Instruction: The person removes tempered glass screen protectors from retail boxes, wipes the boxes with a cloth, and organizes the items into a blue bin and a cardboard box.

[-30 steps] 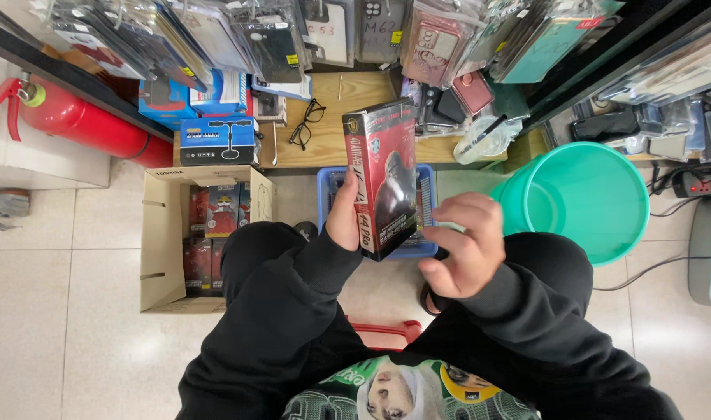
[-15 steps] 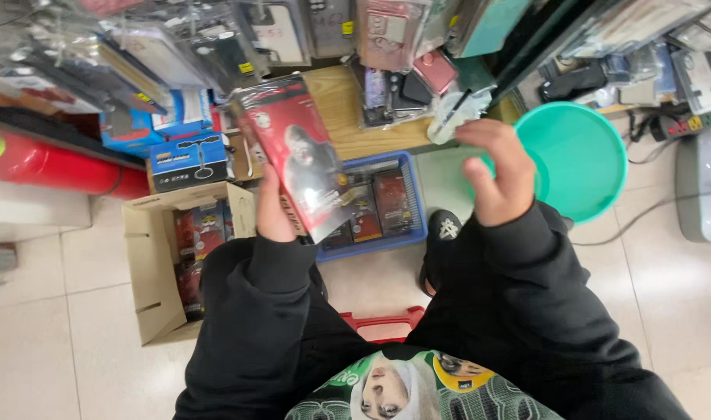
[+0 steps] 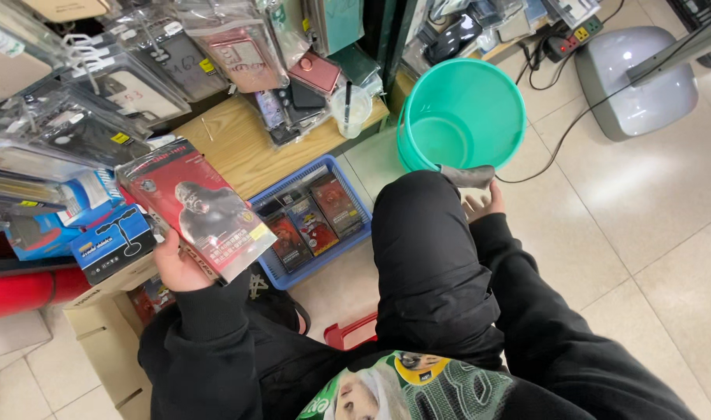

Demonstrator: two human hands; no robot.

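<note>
Left hand: the left hand [image 3: 178, 263] is closed on the lower edge of the boxed pack [image 3: 196, 208], thumb under and fingers hidden behind it, holding it tilted above the person's left knee.
Right hand: the right hand [image 3: 480, 204] rests beside the right knee, just by the green bucket [image 3: 460, 117]; a grey thing lies at its fingers, but whether it grips it I cannot tell.
Handling: the pack looks light and stiff, a flat carton under glossy film that may be slippery; its long edges or corners seem the safest hold.
Looks: flat, rectangular, red and black, with a dark ape picture and a small yellow sticker.
Nearby: a blue basket [image 3: 349, 185] of like packs sits on the floor, beside the wooden shelf [image 3: 231, 148].
</note>
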